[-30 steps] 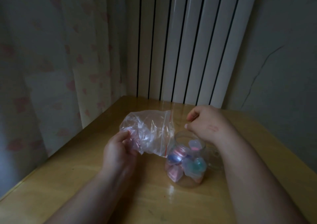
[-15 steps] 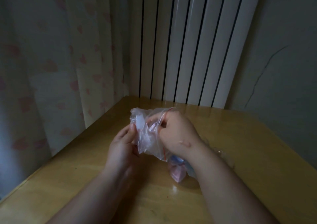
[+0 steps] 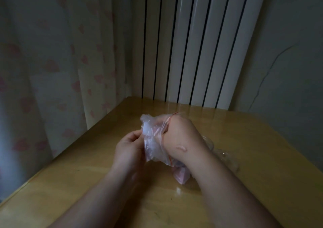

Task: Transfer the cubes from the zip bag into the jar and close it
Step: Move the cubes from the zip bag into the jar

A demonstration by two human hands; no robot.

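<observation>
View: head camera, looking down at a dim wooden counter (image 3: 262,157).
Zip bag: the clear, crumpled zip bag (image 3: 153,136) is held up off the counter at the middle of the frame, between both hands; its red zip line runs over the right knuckles.
Left grip: the left grip (image 3: 129,149), just left of centre, pinches the bag's left side between thumb and fingers.
Right grip: the right grip (image 3: 181,140), just right of centre, has its fingers curled round the bag's mouth edge; the fingertips are hidden by plastic.
Jar: the clear jar (image 3: 174,168) stands on the counter below the bag, mostly hidden under the right wrist.
Cubes: a pink cube (image 3: 181,177) shows through the jar wall; whether any are in the bag I cannot tell.
Lid: a clear lid (image 3: 229,159) lies on the counter right of the wrist, blurred.
Background: pink-patterned curtain (image 3: 52,61) at left, white ribbed panel (image 3: 192,44) at top centre.
</observation>
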